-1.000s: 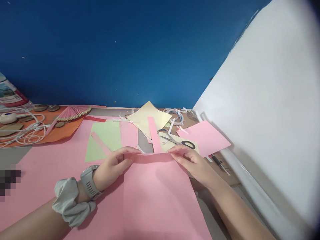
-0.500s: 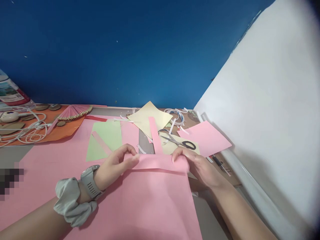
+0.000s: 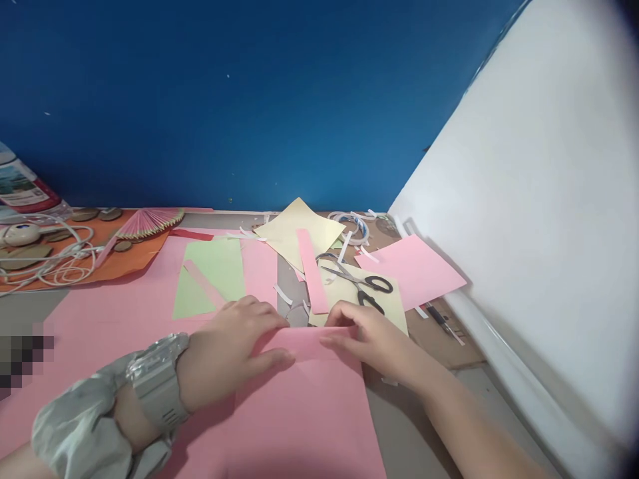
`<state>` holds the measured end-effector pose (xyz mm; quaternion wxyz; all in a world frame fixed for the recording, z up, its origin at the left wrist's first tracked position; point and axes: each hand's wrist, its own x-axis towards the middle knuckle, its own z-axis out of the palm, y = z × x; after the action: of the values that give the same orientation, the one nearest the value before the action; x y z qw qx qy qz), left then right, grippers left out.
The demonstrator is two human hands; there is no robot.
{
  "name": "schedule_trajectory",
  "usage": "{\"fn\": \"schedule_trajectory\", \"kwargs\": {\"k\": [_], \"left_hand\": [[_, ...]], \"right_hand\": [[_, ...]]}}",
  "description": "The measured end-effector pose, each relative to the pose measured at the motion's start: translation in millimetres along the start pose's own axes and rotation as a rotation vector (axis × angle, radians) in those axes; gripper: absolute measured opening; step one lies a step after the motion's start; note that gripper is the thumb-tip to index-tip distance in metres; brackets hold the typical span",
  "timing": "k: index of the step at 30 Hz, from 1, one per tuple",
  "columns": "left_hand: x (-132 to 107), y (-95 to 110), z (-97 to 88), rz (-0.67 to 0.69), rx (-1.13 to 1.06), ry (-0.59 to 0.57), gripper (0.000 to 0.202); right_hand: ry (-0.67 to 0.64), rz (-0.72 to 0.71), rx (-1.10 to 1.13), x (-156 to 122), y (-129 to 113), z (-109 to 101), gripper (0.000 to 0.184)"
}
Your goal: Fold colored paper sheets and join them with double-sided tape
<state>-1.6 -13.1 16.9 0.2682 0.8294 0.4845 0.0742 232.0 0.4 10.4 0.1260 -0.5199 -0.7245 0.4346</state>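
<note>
A large sheet of pink paper (image 3: 299,412) lies before me, its far edge turned over in a narrow folded band. My left hand (image 3: 239,352) rests at the left part of this fold, thumb on the near side and fingers over the far edge. At the fold's right end, my right hand (image 3: 372,339) pinches the paper between thumb and fingers. Just beyond the fold lie a loose pink paper strip (image 3: 313,273) and scissors (image 3: 367,283) with black handles, resting on a pale yellow sheet (image 3: 394,313).
Farther back are a yellow square (image 3: 294,229), a tape roll (image 3: 357,229) and a pink sheet (image 3: 414,269). A pen (image 3: 438,319) lies right. Green paper (image 3: 229,259), a pleated pink fan (image 3: 150,223), white earphones (image 3: 22,233) and a bottle (image 3: 24,186) stand left.
Both hands have come lower and nearer with the folded edge. My left hand has turned flatter over the paper, and my right hand has shifted left along the fold.
</note>
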Motion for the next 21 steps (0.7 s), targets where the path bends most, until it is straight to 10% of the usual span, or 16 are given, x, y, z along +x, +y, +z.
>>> {"fn": "schedule_trajectory", "kwargs": {"k": [21], "left_hand": [[3, 10, 18.8, -0.07, -0.22, -0.126, 0.029]], "right_hand": [[-0.053, -0.195, -0.054, -1, -11, 19, 0.024]]}}
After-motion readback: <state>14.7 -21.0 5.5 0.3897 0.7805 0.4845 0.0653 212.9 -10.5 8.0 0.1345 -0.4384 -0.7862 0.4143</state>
